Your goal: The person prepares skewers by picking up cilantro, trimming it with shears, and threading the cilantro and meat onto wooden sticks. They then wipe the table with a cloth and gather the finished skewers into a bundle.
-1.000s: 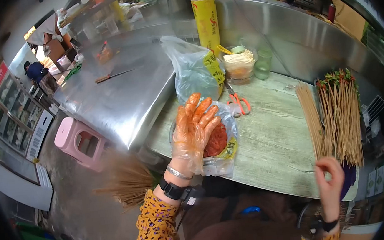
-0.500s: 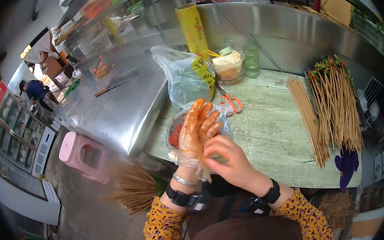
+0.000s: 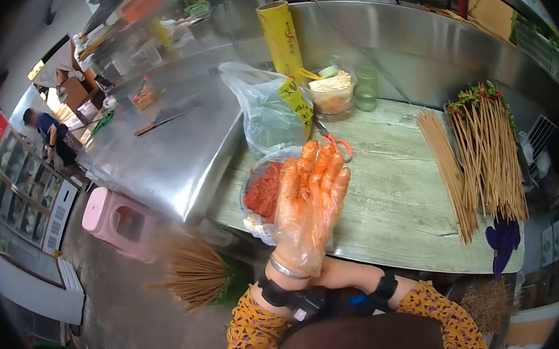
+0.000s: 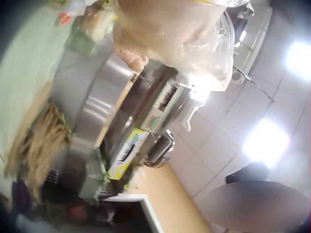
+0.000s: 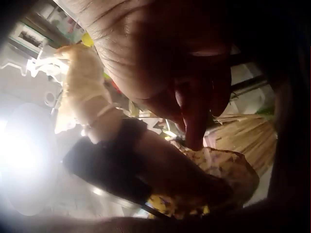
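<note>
My left hand (image 3: 312, 201) wears a clear plastic glove (image 3: 296, 233) smeared orange over palm and fingers. Its fingers are straight and raised, holding nothing. Just left of it, a bag-lined bowl (image 3: 257, 227) with red minced meat (image 3: 263, 192) stands on the table, partly covered by the hand. My right forearm (image 3: 348, 275) crosses behind the left wrist, which hides the right hand in the head view. In the right wrist view the bare right hand (image 5: 160, 53) is dark, with bent fingers beside the left forearm (image 5: 170, 167); whether it pinches anything I cannot tell.
Behind the bowl are a plastic bag (image 3: 265, 119), orange-handled scissors (image 3: 340, 148), a yellow roll (image 3: 280, 41) and a tub of pale strips (image 3: 332, 93). Skewers (image 3: 487, 156) lie on the right, above a purple glove (image 3: 503, 244). A knife (image 3: 165, 120) lies on the steel counter (image 3: 185, 156).
The right hand came in from the right side to the left glove's cuff, then passed behind the left wrist. The left hand has shifted right and turned, uncovering more meat.
</note>
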Action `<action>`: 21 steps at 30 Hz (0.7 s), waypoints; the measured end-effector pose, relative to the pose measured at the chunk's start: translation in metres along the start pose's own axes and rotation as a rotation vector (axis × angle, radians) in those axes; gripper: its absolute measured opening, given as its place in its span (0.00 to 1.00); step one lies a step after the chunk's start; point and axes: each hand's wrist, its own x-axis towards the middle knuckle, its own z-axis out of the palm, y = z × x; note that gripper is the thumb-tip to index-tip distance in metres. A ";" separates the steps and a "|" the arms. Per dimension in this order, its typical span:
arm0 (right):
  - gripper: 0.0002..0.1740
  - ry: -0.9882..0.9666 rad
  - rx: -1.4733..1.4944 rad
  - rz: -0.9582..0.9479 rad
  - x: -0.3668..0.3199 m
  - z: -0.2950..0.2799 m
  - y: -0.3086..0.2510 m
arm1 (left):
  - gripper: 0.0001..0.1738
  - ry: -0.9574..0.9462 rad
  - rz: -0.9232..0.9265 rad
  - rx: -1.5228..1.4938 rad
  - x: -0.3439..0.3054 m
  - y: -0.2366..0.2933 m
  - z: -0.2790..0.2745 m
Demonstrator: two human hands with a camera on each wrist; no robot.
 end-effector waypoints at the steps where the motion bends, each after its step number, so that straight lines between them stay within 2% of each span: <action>1: 0.15 0.052 0.044 0.000 -0.003 -0.004 0.000 | 0.24 0.009 0.083 0.155 0.004 -0.004 -0.004; 2: 0.14 0.099 0.090 -0.005 -0.003 -0.008 -0.002 | 0.24 0.079 0.170 0.250 0.007 0.000 -0.011; 3: 0.14 0.075 0.259 -0.036 -0.009 -0.019 -0.010 | 0.25 0.149 0.261 0.351 0.009 0.012 -0.020; 4: 0.13 0.223 0.352 -0.064 -0.023 -0.021 -0.032 | 0.25 0.220 0.356 0.451 0.012 0.025 -0.028; 6: 0.13 0.411 0.241 -0.177 -0.036 -0.027 -0.039 | 0.24 0.308 0.444 0.533 0.013 0.038 -0.036; 9: 0.13 0.596 -0.174 -0.301 -0.028 -0.021 -0.090 | 0.24 0.347 0.467 0.626 0.015 0.033 -0.040; 12: 0.17 0.703 -0.729 -0.385 -0.006 -0.018 -0.108 | 0.23 0.353 0.460 0.659 0.018 0.028 -0.035; 15: 0.13 0.748 -0.740 -0.439 0.005 -0.029 -0.097 | 0.22 0.258 0.435 0.718 0.018 0.036 -0.047; 16: 0.12 0.768 -0.730 -0.453 0.007 -0.032 -0.094 | 0.22 0.284 0.438 0.712 0.016 0.036 -0.047; 18: 0.10 0.903 -1.048 -0.512 0.010 -0.035 -0.095 | 0.22 0.337 0.438 0.696 0.013 0.031 -0.045; 19: 0.09 0.973 -1.212 -0.535 0.011 -0.037 -0.095 | 0.23 0.302 0.400 0.680 0.013 0.029 -0.050; 21: 0.08 1.011 -1.270 -0.463 0.017 -0.043 -0.088 | 0.24 0.222 0.321 0.648 0.016 0.023 -0.062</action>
